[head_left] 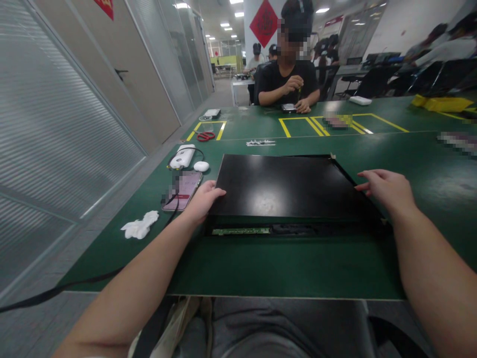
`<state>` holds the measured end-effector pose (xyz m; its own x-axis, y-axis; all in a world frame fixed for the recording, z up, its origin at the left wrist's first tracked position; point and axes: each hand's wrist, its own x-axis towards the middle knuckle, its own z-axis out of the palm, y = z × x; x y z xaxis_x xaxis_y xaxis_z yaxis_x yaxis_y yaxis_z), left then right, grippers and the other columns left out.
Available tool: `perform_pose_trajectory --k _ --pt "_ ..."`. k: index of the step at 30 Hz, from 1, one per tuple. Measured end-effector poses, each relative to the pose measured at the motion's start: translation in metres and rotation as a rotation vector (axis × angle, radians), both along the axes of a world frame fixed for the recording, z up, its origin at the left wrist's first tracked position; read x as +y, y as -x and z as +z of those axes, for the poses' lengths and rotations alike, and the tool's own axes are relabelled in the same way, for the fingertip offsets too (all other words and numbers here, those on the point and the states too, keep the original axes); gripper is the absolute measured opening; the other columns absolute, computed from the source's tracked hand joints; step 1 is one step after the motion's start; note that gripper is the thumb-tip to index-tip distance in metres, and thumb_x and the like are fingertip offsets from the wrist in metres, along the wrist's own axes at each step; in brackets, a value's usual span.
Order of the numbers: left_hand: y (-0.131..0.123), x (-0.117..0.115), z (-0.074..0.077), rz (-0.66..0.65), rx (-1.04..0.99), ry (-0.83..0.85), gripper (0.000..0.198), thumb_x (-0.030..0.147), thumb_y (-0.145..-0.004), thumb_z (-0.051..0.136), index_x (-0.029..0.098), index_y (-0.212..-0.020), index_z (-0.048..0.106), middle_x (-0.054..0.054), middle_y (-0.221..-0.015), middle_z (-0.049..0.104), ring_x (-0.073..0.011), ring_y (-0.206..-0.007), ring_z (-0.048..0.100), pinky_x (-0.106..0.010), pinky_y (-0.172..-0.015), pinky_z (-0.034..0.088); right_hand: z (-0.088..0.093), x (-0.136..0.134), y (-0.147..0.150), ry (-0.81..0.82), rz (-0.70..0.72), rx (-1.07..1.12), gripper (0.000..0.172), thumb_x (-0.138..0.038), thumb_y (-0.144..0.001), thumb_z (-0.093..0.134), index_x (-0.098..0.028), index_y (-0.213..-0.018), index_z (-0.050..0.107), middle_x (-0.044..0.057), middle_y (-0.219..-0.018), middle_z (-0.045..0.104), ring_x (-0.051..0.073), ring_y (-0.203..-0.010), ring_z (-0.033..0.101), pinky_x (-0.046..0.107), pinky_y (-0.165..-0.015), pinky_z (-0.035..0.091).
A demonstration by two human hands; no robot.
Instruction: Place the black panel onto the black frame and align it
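Observation:
A flat black display panel (276,186) lies tilted over a black monitor frame (328,228), its near edge apart from the frame's near strip. In that strip a long green circuit board (240,231) shows. My left hand (204,200) grips the panel's left edge, thumb on top and the other fingers partly hidden. On the other side, my right hand (389,189) has its fingertips at the panel's right edge, beside the frame's right rail. Fingers there are bent and close together. Most of the frame's inside is hidden under the panel.
Left on the green table (283,268) lie a phone (182,191), a white earbud case (201,166), a white power bank (182,156), crumpled tissue (139,226) and red-handled scissors (206,136). A black strap crosses near my left arm. Across the table, a person (288,79) handles a small device.

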<state>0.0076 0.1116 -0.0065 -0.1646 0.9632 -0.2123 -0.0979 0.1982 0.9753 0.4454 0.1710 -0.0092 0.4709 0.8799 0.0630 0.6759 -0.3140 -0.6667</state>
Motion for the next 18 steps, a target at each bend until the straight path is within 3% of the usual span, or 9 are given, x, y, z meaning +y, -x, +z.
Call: perform_pose_trajectory --k 18 --pt "-0.0004 0.0015 -0.0044 -0.074 -0.024 -0.032 0.043 0.013 -0.066 0.074 0.015 -0.107 0.062 -0.006 -0.091 0.078 -0.0227 -0.086 0.074 -0.03 -0.074 0.057 0.0027 0.0011 0.0018 0.069 0.021 -0.098 0.032 -0.043 -0.08 0.053 -0.023 -0.091 0.075 0.003 -0.074 0.074 0.021 -0.066 0.066 0.036 -0.07 0.045"
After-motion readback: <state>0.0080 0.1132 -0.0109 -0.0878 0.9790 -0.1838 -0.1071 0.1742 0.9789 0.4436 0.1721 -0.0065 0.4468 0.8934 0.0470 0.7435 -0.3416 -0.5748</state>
